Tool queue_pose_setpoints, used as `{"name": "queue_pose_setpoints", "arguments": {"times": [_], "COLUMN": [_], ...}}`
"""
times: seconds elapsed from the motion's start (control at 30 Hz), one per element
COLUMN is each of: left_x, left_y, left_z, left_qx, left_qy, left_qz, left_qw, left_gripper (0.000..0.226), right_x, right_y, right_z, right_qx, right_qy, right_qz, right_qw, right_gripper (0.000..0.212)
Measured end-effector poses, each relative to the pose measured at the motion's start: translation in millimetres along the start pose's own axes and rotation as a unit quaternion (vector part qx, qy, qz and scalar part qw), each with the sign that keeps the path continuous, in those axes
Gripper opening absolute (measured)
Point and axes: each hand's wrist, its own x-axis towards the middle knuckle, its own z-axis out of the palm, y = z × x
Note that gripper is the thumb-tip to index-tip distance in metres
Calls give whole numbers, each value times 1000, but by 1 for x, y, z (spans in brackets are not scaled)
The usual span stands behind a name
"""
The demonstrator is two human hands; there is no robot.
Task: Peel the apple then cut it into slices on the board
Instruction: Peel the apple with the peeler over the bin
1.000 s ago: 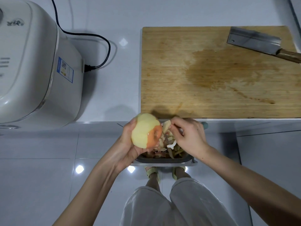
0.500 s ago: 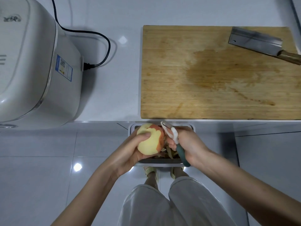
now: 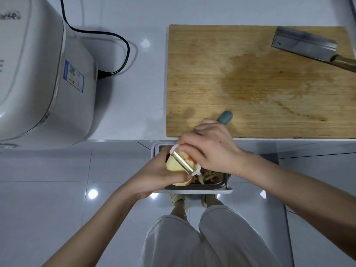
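Note:
My left hand (image 3: 154, 176) grips a mostly peeled apple (image 3: 174, 164), pale yellow with a small patch of red skin left. My right hand (image 3: 210, 149) holds a peeler (image 3: 184, 160) with a white head and a teal handle end sticking out over the board; its blade lies across the apple. Both hands hover over a waste bin (image 3: 192, 190) holding peel strips, just below the counter edge. The wooden cutting board (image 3: 260, 81) lies on the counter with a damp stain in its middle. A cleaver (image 3: 306, 45) rests at the board's far right corner.
A white rice cooker (image 3: 38, 74) stands at the left of the white counter, its black cord (image 3: 115, 47) running behind it. My legs and sandalled feet stand on a glossy tiled floor (image 3: 57, 209) under the bin.
My right hand turned the peeler round so its handle now points up toward the board and its blade lies on the apple. My left hand rotated the apple and lowered it over the bin.

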Motion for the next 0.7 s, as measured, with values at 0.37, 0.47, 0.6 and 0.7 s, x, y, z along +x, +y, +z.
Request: {"name": "queue_pose_setpoints", "arguments": {"times": [0.37, 0.47, 0.6, 0.7], "left_x": [-10, -13, -15, -11], "left_y": [-10, -18, -19, -17], "left_z": [-2, 2, -5, -12], "left_qx": [-81, -113, -179, -177], "left_qy": [30, 38, 65, 83], "left_qz": [17, 16, 36, 39], "left_qw": [996, 993, 981, 980], "left_gripper": [71, 73, 78, 77], "right_x": [-20, -30, -54, -58], "right_y": [14, 14, 20, 17], "right_z": [7, 16, 28, 28], "right_qx": [64, 81, 57, 69], "right_qy": [17, 5, -36, -54], "right_qz": [132, 159, 219, 284], "right_qw": [989, 984, 973, 955], "right_gripper": [19, 19, 25, 15]}}
